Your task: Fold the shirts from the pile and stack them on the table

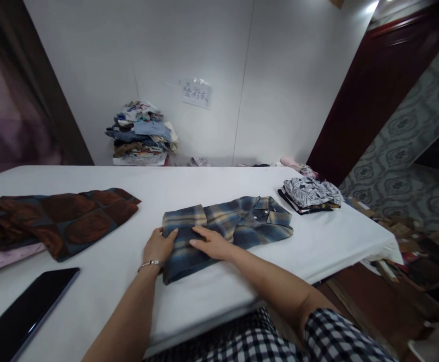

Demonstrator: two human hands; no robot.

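On white table (204,182), plaid shirt (242,221); left hand (158,249) at folded edge, can't tell grip; right hand (215,245) atop, fingers apart

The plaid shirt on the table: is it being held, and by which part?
The left grip has its thumb over the folded left end of the plaid shirt; whether it pinches the cloth cannot be told. The right grip rests on the folded part.

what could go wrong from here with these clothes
The bracelet just behind the left hand is close to the plaid shirt and might snag it. The shirt's folded end might crease where the right hand rests. The stack of clothes lies near the right edge of the table, so a bump might push it off.
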